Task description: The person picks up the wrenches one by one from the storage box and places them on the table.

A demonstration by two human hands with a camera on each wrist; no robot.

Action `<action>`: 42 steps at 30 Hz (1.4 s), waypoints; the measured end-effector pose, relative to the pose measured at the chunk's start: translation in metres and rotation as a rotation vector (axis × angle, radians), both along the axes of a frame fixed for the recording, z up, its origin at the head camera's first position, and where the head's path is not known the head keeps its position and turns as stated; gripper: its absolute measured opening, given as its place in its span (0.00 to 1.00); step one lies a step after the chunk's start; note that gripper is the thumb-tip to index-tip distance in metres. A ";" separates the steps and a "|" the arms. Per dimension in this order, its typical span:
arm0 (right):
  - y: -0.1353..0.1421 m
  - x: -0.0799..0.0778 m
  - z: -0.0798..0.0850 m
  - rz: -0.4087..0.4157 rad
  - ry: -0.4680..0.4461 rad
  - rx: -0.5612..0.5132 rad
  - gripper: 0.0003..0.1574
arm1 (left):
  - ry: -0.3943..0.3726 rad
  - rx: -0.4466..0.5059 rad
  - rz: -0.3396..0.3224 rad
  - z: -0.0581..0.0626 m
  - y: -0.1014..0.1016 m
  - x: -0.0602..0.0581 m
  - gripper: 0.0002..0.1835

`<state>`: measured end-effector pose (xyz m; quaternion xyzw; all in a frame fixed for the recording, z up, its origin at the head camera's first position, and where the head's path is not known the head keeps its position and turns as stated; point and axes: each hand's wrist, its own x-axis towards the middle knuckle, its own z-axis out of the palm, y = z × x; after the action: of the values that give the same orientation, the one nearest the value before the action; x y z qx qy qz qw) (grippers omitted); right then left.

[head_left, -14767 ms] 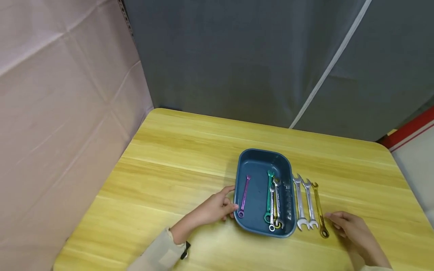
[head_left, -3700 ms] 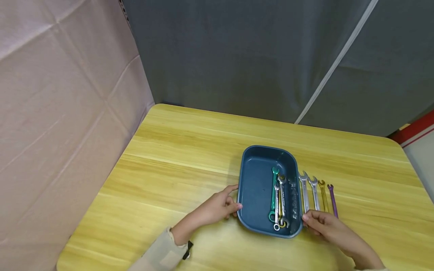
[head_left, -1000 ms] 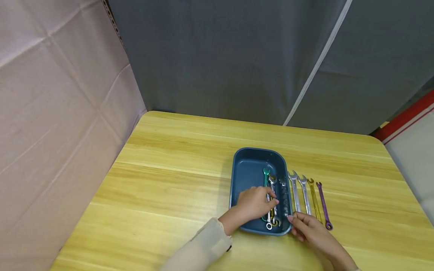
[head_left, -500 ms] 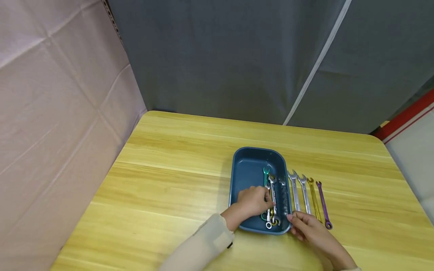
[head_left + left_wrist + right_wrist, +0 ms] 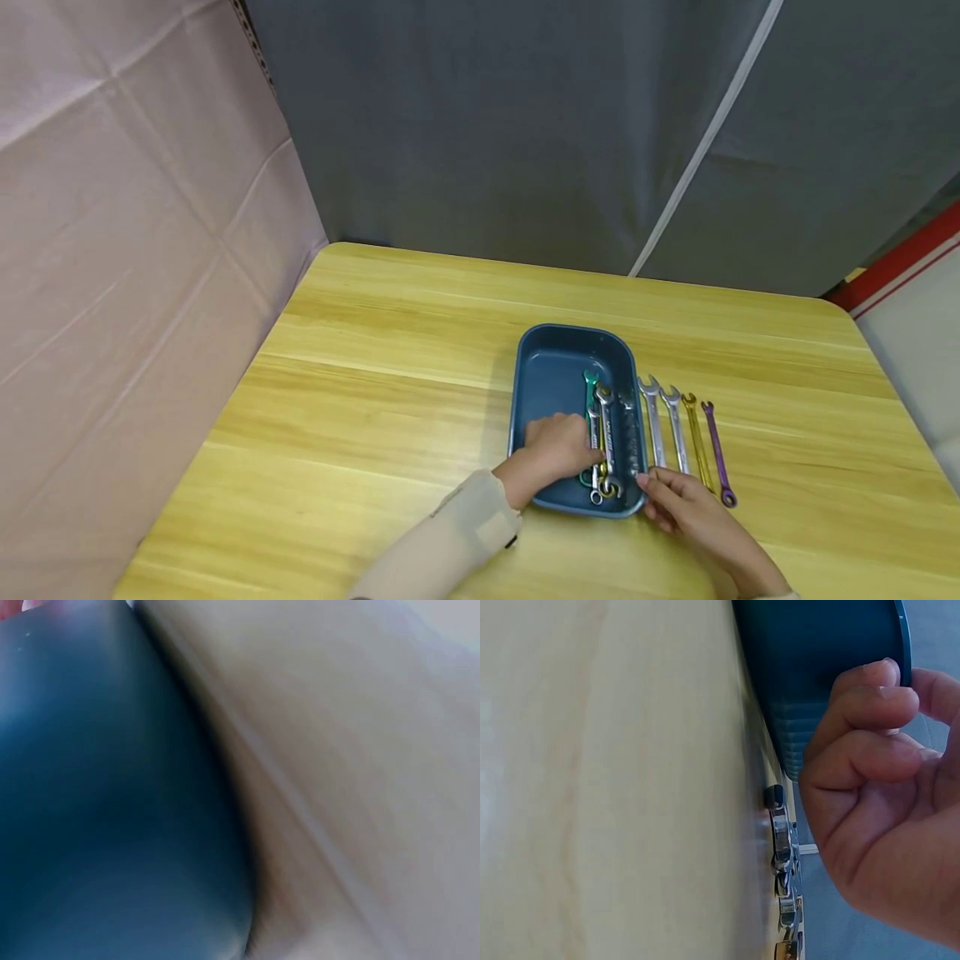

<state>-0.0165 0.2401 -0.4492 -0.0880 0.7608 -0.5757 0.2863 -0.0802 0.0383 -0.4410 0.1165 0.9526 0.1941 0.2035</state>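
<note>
My left hand (image 5: 558, 446) is inside a blue plastic bin (image 5: 542, 392), over the wrenches there. Its fingers bend downward and their tips are hidden, so a grip cannot be made out. Under and beside it lie a green wrench (image 5: 591, 380), a small silver wrench (image 5: 596, 497), a larger silver wrench (image 5: 608, 433) and a mostly covered gold one. My right hand (image 5: 682, 500) pinches the bin's near right rim. The right wrist view shows the thumb (image 5: 934, 691) on one side of that rim and curled fingers on the other.
Right of the bin, two silver open-end wrenches (image 5: 655, 425) (image 5: 676, 429), a gold wrench (image 5: 697, 437) and a purple wrench (image 5: 717, 450) lie in a row on the wooden table (image 5: 390, 400). Behind the table hangs a grey curtain (image 5: 480, 133); a pale cloth (image 5: 150, 250) hangs at left.
The purple wrench has gone from the bin to the row's right end. My left hand has left the bin's left rim for the wrenches inside; my right hand has moved to the bin's right rim.
</note>
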 end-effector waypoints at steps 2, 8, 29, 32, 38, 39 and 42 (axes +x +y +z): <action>0.000 0.000 0.000 0.003 0.007 0.001 0.27 | -0.003 -0.028 0.003 0.000 0.000 0.000 0.29; 0.000 -0.001 0.001 0.010 0.007 0.004 0.26 | -0.017 -0.055 0.003 0.001 -0.002 -0.002 0.25; 0.001 -0.001 -0.001 0.008 -0.030 0.013 0.26 | -0.060 0.235 0.083 0.007 -0.012 -0.002 0.32; 0.001 -0.001 -0.001 0.008 -0.035 0.015 0.27 | -0.072 0.312 0.095 0.009 -0.016 -0.002 0.32; 0.003 -0.002 -0.002 0.017 -0.037 -0.007 0.27 | -0.063 0.412 0.100 0.018 -0.020 -0.003 0.23; 0.003 -0.002 -0.002 0.019 -0.038 -0.011 0.27 | -0.056 0.418 0.102 0.020 -0.020 -0.003 0.20; 0.003 -0.002 -0.002 0.024 -0.037 -0.013 0.27 | -0.049 0.445 0.112 0.030 -0.022 -0.003 0.14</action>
<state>-0.0186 0.2426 -0.4512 -0.0882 0.7504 -0.5789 0.3066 -0.0837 0.0163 -0.4109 0.1007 0.8860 0.4131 0.1850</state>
